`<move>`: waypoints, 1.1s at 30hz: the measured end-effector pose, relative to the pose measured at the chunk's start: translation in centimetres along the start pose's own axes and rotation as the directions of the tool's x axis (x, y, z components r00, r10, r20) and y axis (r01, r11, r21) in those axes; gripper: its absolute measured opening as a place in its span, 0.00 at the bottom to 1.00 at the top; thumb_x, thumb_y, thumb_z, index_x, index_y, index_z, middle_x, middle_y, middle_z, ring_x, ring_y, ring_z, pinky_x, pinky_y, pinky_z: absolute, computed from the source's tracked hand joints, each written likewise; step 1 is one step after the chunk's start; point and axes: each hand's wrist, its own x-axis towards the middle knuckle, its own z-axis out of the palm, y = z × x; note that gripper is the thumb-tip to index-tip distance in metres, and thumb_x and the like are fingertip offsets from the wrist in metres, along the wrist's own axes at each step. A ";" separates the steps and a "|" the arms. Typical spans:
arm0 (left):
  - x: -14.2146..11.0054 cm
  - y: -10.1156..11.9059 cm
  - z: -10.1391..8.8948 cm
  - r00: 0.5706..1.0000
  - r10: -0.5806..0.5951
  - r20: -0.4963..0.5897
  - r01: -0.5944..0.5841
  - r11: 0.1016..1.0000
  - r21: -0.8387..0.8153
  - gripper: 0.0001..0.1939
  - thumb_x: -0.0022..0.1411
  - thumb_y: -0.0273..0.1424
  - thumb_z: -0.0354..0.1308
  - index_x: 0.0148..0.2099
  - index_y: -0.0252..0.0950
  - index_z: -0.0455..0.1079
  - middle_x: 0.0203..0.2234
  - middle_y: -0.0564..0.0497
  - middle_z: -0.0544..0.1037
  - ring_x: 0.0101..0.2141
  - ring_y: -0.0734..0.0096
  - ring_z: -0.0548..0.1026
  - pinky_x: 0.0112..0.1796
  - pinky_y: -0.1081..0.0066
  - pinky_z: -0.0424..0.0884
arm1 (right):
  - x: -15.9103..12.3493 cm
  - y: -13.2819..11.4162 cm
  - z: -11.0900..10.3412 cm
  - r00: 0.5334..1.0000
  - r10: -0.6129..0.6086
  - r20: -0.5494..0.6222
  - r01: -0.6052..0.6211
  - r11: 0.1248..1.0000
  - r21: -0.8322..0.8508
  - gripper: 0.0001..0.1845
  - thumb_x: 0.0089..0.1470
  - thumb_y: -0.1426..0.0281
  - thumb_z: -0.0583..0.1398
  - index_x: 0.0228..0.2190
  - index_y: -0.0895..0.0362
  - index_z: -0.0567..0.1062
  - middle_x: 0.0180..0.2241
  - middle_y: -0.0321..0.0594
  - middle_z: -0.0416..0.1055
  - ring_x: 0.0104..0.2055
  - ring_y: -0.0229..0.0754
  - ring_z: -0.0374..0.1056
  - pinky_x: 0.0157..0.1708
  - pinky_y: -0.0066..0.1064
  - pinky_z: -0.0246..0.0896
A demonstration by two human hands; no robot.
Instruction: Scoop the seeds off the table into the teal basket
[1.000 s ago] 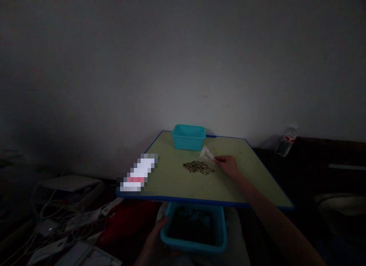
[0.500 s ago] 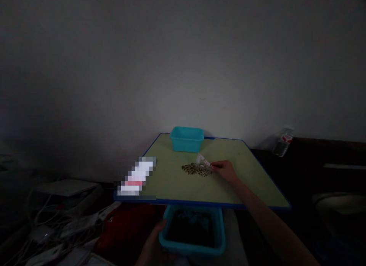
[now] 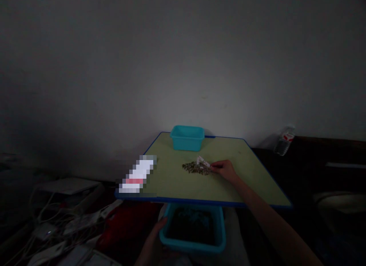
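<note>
Lying in a loose, flat heap on a pale green tabletop [image 3: 177, 188] with blue edging, small grains [image 3: 190, 168], some dark and some lighter, spread unevenly near the middle of the surface. A small, crumpled-looking piece of whitish, partly see-through material [image 3: 203, 162] stands over the heap's right side, its lower end at the grains; its exact make is too small to tell. The person's right hand [image 3: 225, 170] reaches in from the right, thumb and fingertips pressed together, pinching the near end of the whitish piece. Below the table's front edge, the left hand [image 3: 153, 237] grips the left side of a turquoise tub [image 3: 193, 246], thumb against the wall near the rim; its other fingers are mostly lost in shadow, and how far they spread cannot be told. Dark contents [image 3: 190, 228], indistinct in the dim light, show inside. A second turquoise container [image 3: 187, 145] stands upright behind the heap, near the wall [image 3: 185, 79]. A clear bottle [image 3: 285, 141] leans at far right.
</note>
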 end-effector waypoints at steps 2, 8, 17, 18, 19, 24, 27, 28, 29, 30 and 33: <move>-0.3 0.2 0.3 1.000 0.017 0.002 -0.017 0.999 0.042 0.27 0.59 0.48 0.58 0.53 0.35 0.70 0.32 0.42 0.81 0.34 0.45 0.79 0.35 0.46 0.77 | 0.0 0.1 0.0 1.000 -0.015 0.007 0.015 1.000 0.000 0.12 0.46 0.65 0.66 0.34 0.56 0.86 0.33 0.43 0.83 0.36 0.51 0.78 0.38 0.37 0.70; -0.8 0.5 0.8 1.000 -0.010 -0.001 0.010 0.999 0.036 0.25 0.60 0.48 0.56 0.51 0.36 0.71 0.38 0.40 0.81 0.41 0.41 0.78 0.39 0.44 0.76 | 0.1 0.6 0.1 0.999 -0.032 0.033 0.032 0.999 0.012 0.13 0.47 0.65 0.66 0.34 0.56 0.86 0.33 0.42 0.83 0.34 0.49 0.77 0.36 0.35 0.68; -0.3 0.4 0.6 0.999 -0.050 -0.004 0.050 0.999 0.006 0.25 0.60 0.46 0.57 0.52 0.34 0.71 0.33 0.40 0.80 0.38 0.41 0.78 0.40 0.40 0.76 | 0.0 0.2 -0.1 0.998 -0.040 0.054 0.040 0.999 -0.001 0.12 0.47 0.64 0.67 0.32 0.56 0.86 0.31 0.40 0.83 0.32 0.47 0.76 0.34 0.33 0.66; -0.3 0.5 0.7 0.998 -0.056 -0.002 0.056 0.998 0.006 0.25 0.60 0.46 0.56 0.52 0.34 0.71 0.33 0.40 0.80 0.38 0.41 0.78 0.40 0.40 0.76 | 0.0 0.2 -0.1 0.998 -0.040 0.058 0.040 0.999 0.003 0.12 0.47 0.63 0.67 0.32 0.55 0.86 0.31 0.40 0.83 0.33 0.47 0.76 0.35 0.33 0.66; -0.3 0.5 0.7 0.999 -0.053 -0.001 0.053 0.999 0.009 0.25 0.60 0.46 0.56 0.52 0.34 0.71 0.33 0.40 0.80 0.39 0.41 0.78 0.40 0.40 0.76 | 0.0 0.2 -0.1 0.997 -0.038 0.064 0.038 0.999 0.004 0.12 0.47 0.63 0.67 0.32 0.55 0.86 0.31 0.40 0.83 0.33 0.47 0.76 0.35 0.33 0.66; -0.2 0.3 0.5 1.000 -0.028 0.012 0.028 0.999 0.042 0.28 0.59 0.47 0.57 0.55 0.33 0.70 0.37 0.37 0.81 0.41 0.39 0.78 0.39 0.42 0.77 | 0.0 0.3 -0.1 0.997 -0.022 0.068 0.022 1.000 0.003 0.13 0.46 0.63 0.67 0.33 0.56 0.86 0.31 0.41 0.83 0.32 0.47 0.76 0.35 0.33 0.66; -0.3 0.4 0.5 1.000 -0.011 0.017 0.010 0.999 0.038 0.30 0.58 0.47 0.57 0.57 0.34 0.69 0.40 0.37 0.81 0.45 0.36 0.77 0.39 0.42 0.76 | 0.0 0.3 -0.1 0.997 -0.009 0.076 0.008 1.000 0.011 0.13 0.44 0.64 0.68 0.32 0.56 0.86 0.30 0.41 0.83 0.32 0.47 0.76 0.34 0.32 0.66; -0.3 0.4 0.6 1.000 -0.012 0.008 0.011 0.999 0.037 0.31 0.58 0.47 0.57 0.58 0.35 0.69 0.41 0.37 0.81 0.46 0.35 0.77 0.40 0.41 0.76 | 0.0 0.2 -0.1 0.997 -0.007 0.077 0.005 1.000 0.016 0.12 0.44 0.64 0.68 0.32 0.56 0.86 0.30 0.41 0.83 0.32 0.47 0.76 0.34 0.32 0.66; -0.4 0.5 0.6 1.000 -0.015 -0.002 0.015 0.999 0.037 0.31 0.58 0.47 0.58 0.58 0.35 0.69 0.42 0.36 0.81 0.47 0.34 0.77 0.40 0.41 0.75 | 0.0 0.2 -0.2 0.997 -0.006 0.077 0.005 1.000 0.021 0.12 0.44 0.64 0.68 0.31 0.56 0.86 0.30 0.41 0.83 0.32 0.47 0.76 0.35 0.32 0.66; -0.5 0.5 0.7 1.000 -0.016 -0.008 0.016 0.999 0.039 0.32 0.57 0.47 0.58 0.59 0.35 0.69 0.43 0.36 0.81 0.48 0.33 0.76 0.41 0.40 0.75 | -0.1 0.1 -0.2 0.997 -0.008 0.077 0.007 1.000 0.024 0.12 0.44 0.64 0.68 0.31 0.56 0.87 0.30 0.41 0.83 0.32 0.47 0.76 0.35 0.32 0.67; -0.8 0.5 0.8 1.000 -0.007 0.006 0.007 0.999 0.041 0.32 0.56 0.49 0.59 0.58 0.36 0.69 0.45 0.36 0.81 0.49 0.33 0.76 0.41 0.40 0.75 | -0.1 -0.1 -0.3 0.997 -0.010 0.071 0.009 1.000 0.019 0.12 0.43 0.64 0.68 0.31 0.55 0.87 0.30 0.40 0.83 0.32 0.48 0.76 0.35 0.33 0.67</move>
